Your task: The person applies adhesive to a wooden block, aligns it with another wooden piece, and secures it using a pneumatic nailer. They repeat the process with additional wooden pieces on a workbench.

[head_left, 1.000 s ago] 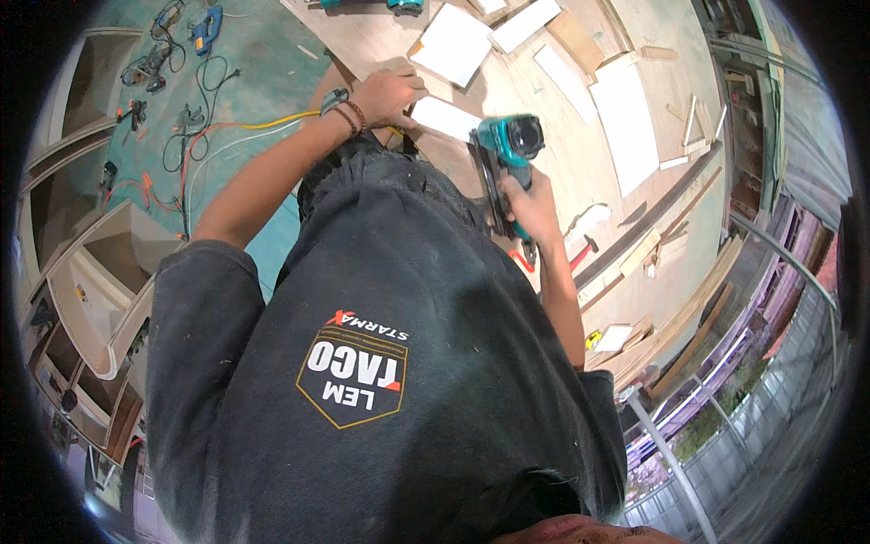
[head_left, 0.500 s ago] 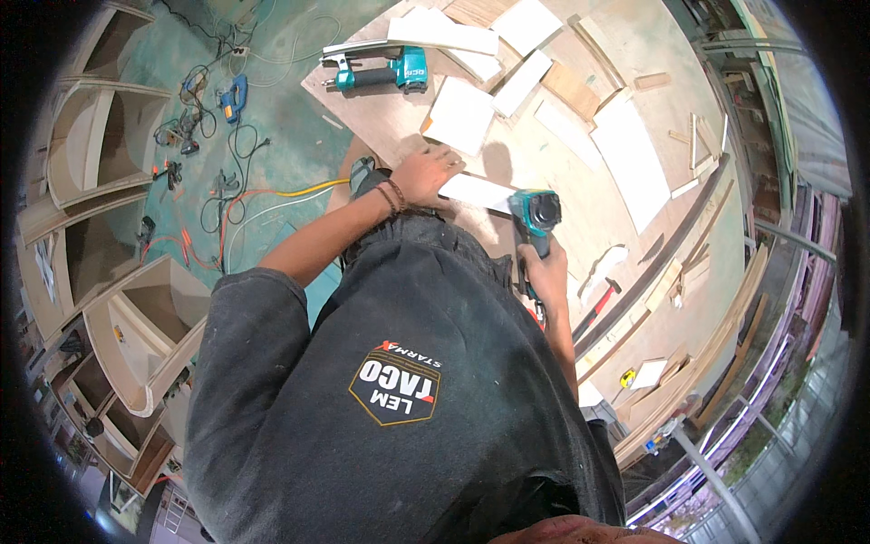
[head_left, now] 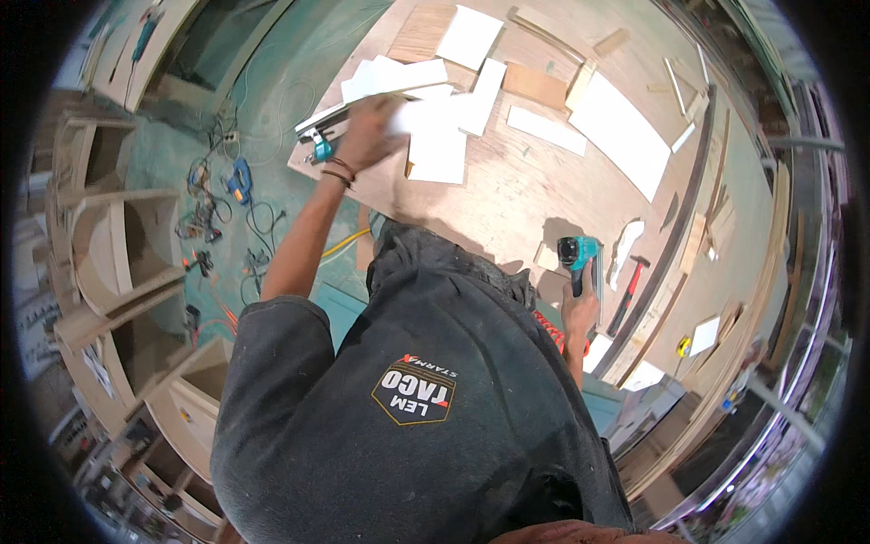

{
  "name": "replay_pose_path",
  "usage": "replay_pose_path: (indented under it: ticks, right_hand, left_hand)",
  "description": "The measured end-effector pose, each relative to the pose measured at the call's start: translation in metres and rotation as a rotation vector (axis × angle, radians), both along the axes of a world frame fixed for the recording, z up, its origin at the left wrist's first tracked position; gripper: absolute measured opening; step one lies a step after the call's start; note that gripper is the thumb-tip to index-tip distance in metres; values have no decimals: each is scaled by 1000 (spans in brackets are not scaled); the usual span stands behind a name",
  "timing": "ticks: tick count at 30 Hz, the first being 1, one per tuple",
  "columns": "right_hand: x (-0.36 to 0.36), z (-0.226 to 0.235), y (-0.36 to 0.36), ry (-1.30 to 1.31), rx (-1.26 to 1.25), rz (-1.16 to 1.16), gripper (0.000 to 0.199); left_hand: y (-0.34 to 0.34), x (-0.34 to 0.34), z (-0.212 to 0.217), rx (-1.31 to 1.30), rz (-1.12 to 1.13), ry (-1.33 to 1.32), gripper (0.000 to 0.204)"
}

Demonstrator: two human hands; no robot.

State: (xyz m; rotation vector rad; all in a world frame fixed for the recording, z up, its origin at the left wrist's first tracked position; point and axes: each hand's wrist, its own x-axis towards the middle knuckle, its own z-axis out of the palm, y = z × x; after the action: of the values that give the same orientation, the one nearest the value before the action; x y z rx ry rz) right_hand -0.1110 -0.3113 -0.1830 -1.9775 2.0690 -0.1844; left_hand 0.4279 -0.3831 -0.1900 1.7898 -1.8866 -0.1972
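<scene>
Furthest left, well apart from the square white panel (head_left: 439,163) that serves as landmark, a blue power tool (head_left: 239,181) lies on the green floor (head_left: 308,195). Left of that panel, at the corner of the tabletop (head_left: 507,195), a second nail gun (head_left: 320,150) shows only partly, behind the left hand (head_left: 367,136). The hand is blurred, between that tool and the panel; a blurred white piece (head_left: 424,116) lies at its fingers, just beyond the panel, and I cannot tell whether the left grip is closed on it or open.

Beyond the panel and slightly left lie more white pieces (head_left: 390,77); beyond it to the right, a white strip (head_left: 489,95). A small wood block (head_left: 546,256) sits right of the panel and nearer the person. Just past it is the blue-green nail gun (head_left: 580,252), its handle wrapped in the right hand's (head_left: 580,313) closed grip. Furthest right of the panel, a red-headed hammer (head_left: 628,297) lies near that hand.

The step in hand looks like handling pieces on the left while the nail gun waits on the right. The next move seems to call for a sure hold on one piece, without dragging its overlapping neighbours, and the nail gun kept clear.
</scene>
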Motion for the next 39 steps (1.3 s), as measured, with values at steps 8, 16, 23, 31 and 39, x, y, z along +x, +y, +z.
replay_pose_path:
  ticks: [8,16,23,31,39]
  right_hand:
    - [8,-10,-1,35,34,22,80]
    - [6,-7,-14,35,106,24,85]
    - [5,-18,-26,-6,143,5,84]
    - [-9,-18,-34,-54,-38,34,62]
    - [-95,28,-104,-189,-295,-382,31]
  left_hand:
    - [-50,72,-1,91,114,-234,61]
    - [-71,48,25,301,135,-141,64]
    - [-102,1,38,-45,-10,-205,61]
    - [-132,-159,-3,110,-389,-60,46]
    - [-97,-259,-63,268,-505,-197,74]
